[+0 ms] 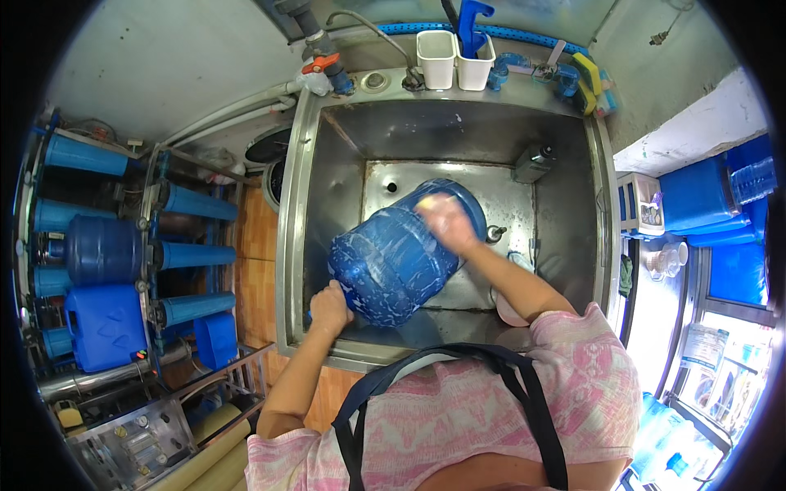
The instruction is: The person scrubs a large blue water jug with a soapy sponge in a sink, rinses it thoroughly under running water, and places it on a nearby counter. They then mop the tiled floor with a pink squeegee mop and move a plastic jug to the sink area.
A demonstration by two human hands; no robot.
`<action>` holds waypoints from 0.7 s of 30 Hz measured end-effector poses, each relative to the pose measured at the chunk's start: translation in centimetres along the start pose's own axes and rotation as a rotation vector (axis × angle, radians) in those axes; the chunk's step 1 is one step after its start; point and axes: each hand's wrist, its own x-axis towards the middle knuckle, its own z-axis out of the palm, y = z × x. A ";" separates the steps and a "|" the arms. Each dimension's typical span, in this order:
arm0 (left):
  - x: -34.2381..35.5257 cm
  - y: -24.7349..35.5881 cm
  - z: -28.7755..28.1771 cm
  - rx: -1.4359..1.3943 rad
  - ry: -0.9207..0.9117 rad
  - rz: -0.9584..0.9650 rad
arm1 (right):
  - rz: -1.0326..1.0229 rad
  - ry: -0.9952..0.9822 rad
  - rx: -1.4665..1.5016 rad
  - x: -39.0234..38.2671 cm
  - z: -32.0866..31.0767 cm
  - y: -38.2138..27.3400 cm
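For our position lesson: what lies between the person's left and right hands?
The head view shows a blue water jug, streaked with white suds, between the left hand and right hand.

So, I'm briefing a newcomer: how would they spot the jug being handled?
Find the steel sink. In it, a blue water jug lies under the right hand, its near end by the left hand. White suds streak it, unlike the other blue jug, far left.

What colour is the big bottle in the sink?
The bottle is blue; it shows best in the head view.
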 end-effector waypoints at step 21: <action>0.7 0.1 1.0 -0.057 0.058 0.032 | 0.453 -0.036 -0.232 3.2 0.8 2.8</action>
